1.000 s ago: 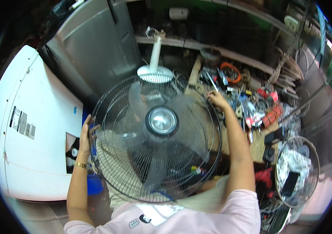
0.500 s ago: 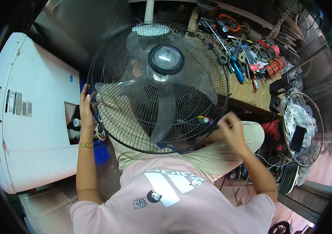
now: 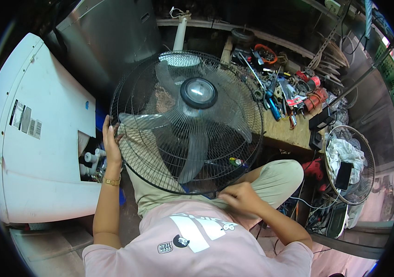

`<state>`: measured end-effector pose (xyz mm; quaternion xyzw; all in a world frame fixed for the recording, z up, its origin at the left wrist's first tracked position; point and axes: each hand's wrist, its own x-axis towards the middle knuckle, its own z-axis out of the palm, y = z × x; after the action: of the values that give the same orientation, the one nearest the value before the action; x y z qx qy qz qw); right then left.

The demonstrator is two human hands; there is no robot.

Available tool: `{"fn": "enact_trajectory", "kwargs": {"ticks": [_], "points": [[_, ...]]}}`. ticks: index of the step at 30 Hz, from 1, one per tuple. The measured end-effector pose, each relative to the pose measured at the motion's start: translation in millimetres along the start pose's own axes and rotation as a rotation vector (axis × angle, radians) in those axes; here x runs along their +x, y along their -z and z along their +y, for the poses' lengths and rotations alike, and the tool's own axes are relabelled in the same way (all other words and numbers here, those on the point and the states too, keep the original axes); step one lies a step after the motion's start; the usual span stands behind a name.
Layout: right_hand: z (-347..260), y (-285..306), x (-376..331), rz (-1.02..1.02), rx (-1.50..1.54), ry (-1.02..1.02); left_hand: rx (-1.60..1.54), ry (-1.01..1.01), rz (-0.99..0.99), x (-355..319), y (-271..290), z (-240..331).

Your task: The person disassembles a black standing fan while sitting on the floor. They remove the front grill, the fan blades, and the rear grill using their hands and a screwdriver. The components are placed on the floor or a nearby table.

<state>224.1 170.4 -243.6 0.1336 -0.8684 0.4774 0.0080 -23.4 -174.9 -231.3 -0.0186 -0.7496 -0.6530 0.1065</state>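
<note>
White-panelled appliance casing (image 3: 39,161) on my far left, side cut-out showing white pipe fittings (image 3: 89,158). Next, left hand (image 3: 112,144): fingers spread loosely, palm side against the left rim of the black wire fan guard (image 3: 198,94), not wrapped round it. Looks like a steadying touch, since the guard seems to lean on the wearer's lap and legs. So the fan sits front and centre, hub facing up, grey see-through blades (image 3: 193,159) inside. White pedestal pole (image 3: 180,36) stands behind it; can't tell if they're joined. Right hand (image 3: 243,197) half curled by the lower rim; from here I can't confirm contact or anything in the fingers. Wooden workbench (image 3: 294,136) to the right, hand tools heaped, probably for easy reach. Far right, spare fan cage (image 3: 362,185) apparently doubles as a basket: white cloth (image 3: 345,151), dark phone (image 3: 343,175) on top.
</note>
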Motion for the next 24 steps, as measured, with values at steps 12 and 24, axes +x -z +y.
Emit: {"fn": "enact_trajectory", "kwargs": {"ticks": [12, 24], "points": [[169.7, 107.9, 43.3, 0.491, 0.526, -0.904, -0.134, 0.229, -0.141, 65.0, 4.1, 14.3], [159.5, 108.2, 90.8, 0.883, 0.652, -0.699, -0.246, 0.175, -0.207, 99.1, 9.4, -11.7]]}}
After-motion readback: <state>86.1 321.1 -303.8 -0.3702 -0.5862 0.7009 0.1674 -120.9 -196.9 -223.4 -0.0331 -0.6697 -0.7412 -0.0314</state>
